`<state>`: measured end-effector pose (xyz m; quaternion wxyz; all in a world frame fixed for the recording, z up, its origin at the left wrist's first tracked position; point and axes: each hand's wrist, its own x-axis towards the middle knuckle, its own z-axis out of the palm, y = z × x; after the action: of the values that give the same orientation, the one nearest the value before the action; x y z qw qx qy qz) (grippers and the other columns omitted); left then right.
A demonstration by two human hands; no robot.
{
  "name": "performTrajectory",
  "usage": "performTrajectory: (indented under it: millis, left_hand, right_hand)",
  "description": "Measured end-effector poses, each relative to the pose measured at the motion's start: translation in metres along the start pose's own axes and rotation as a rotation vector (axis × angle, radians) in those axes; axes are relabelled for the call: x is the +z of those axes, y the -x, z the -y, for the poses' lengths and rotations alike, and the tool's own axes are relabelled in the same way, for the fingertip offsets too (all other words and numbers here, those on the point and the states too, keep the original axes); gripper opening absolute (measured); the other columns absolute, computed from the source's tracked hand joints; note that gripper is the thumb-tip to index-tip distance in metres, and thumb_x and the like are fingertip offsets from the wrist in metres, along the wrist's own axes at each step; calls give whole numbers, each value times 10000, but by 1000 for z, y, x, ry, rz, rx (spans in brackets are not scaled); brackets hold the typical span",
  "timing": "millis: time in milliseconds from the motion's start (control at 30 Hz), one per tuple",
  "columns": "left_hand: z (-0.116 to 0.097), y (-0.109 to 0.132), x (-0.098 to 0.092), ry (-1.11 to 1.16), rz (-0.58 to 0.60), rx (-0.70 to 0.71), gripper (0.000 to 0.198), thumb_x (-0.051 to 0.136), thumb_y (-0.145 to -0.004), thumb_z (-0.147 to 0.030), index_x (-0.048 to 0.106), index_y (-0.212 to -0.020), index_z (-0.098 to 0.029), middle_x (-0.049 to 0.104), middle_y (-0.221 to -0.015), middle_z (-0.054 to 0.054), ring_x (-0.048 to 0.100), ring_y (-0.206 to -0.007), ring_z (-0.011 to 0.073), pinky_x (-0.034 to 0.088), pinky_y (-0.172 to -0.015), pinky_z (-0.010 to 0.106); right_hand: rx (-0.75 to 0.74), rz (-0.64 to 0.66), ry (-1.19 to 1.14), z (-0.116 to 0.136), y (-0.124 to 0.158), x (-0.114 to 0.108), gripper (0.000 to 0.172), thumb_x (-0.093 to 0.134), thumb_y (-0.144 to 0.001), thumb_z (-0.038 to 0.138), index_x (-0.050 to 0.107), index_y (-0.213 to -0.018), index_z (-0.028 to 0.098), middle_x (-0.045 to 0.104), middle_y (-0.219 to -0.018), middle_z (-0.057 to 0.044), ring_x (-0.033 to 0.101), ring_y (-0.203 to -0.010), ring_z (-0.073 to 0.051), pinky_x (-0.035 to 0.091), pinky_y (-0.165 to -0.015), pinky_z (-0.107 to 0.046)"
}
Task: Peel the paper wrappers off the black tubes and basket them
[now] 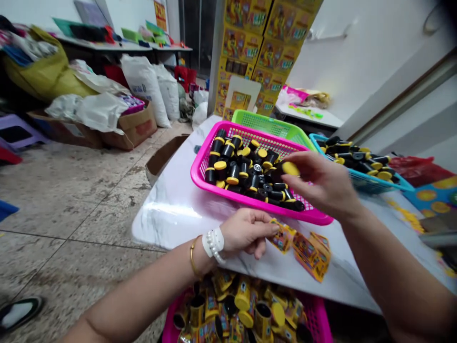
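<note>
My right hand point(319, 183) pinches a black cylinder with a yellow cap point(290, 168) above a magenta plastic basket point(250, 196), which is heaped with similar cylinders. My left hand point(246, 232) grips the edge of a small yellow printed paper wrapper point(283, 237) on the white marble-patterned table point(178, 224). Another printed wrapper point(312, 255) lies just to its right. Below the table edge, a second magenta basket point(316, 314) holds wrapped yellow cylinders. A blue basket point(367, 183) of cylinders stands to the right of my right hand.
A green basket point(267, 125) stands behind the magenta basket, against stacked yellow printed cartons point(262, 52). Sacks and cardboard boxes point(132, 126) line the far side of the tiled floor point(71, 200). A shoe point(17, 312) shows at the lower left.
</note>
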<state>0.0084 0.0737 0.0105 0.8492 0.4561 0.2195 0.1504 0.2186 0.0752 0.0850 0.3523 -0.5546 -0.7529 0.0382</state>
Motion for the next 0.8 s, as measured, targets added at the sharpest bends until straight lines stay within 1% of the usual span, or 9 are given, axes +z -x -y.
performTrajectory:
  millis: [67, 200, 267, 333, 400, 500, 567, 633, 800]
  left_hand:
    - [-1, 0, -3, 76, 4, -30, 159, 675, -857, -284, 680, -795, -138, 600, -463, -6, 431, -317, 47, 190, -347, 155]
    - [-15, 12, 1, 173, 1, -13, 161, 784, -744, -266, 712, -758, -123, 697, -631, 48, 445, -342, 29, 152, -340, 171]
    - [-34, 16, 8, 240, -57, 62, 192, 833, -694, -275, 717, -727, -126, 685, -633, 34, 413, -347, 14, 164, -348, 174]
    - [-59, 10, 17, 268, -121, 170, 173, 829, -715, -268, 726, -730, -131, 583, -519, -21, 386, -364, 17, 199, -363, 164]
    - [-81, -8, 24, 241, -144, 258, 144, 790, -779, -223, 709, -721, -118, 542, -499, -32, 392, -393, 17, 211, -370, 142]
    - [-97, -43, 26, 275, -193, 261, 91, 719, -841, -134, 687, -770, -87, 672, -677, 32, 355, -391, -25, 175, -352, 102]
    - [-95, -59, 23, 281, -253, 192, 101, 695, -865, -127, 665, -786, -71, 676, -693, 51, 367, -380, -23, 179, -337, 98]
    - [-87, -64, 20, 314, -279, 192, 96, 716, -847, -118, 648, -797, -74, 649, -662, 27, 383, -379, -19, 193, -334, 91]
    - [-79, -52, 20, 351, -286, 242, 227, 836, -742, -167, 622, -777, -100, 560, -544, -45, 346, -355, -12, 161, -314, 88]
  right_hand:
    - [138, -79, -312, 15, 33, -15, 389, 733, -861, 309, 672, -1235, 224, 735, -976, -62, 689, -672, -181, 593, -594, -326]
    - [212, -218, -519, 31, 72, -23, 380, 821, -807, 328, 737, -1169, 248, 754, -901, -70, 701, -606, -205, 615, -537, -340]
    - [236, -257, -563, 30, 67, -23, 346, 836, -791, 348, 764, -1113, 243, 761, -907, -93, 724, -654, -235, 629, -550, -348]
    - [235, -305, -601, 25, 53, -28, 330, 855, -763, 344, 781, -1068, 244, 767, -955, -109, 747, -757, -268, 646, -608, -355]
    - [207, -393, -631, 15, 38, -36, 327, 854, -755, 328, 783, -1066, 255, 769, -996, -104, 753, -837, -278, 651, -685, -361]
    - [182, -536, -655, -10, 28, -40, 279, 823, -780, 320, 787, -1049, 258, 776, -1020, -95, 754, -885, -267, 640, -767, -369]
    - [231, -515, -690, -26, 27, -33, 258, 804, -796, 352, 792, -1028, 241, 785, -1018, -105, 755, -927, -283, 639, -791, -392]
    - [308, -414, -766, -36, 29, -21, 284, 793, -806, 398, 792, -1027, 220, 791, -1014, -115, 753, -961, -302, 639, -819, -432]
    - [415, -282, -953, -29, 32, 0, 310, 797, -811, 426, 792, -1046, 223, 776, -1131, -99, 743, -1009, -262, 609, -919, -391]
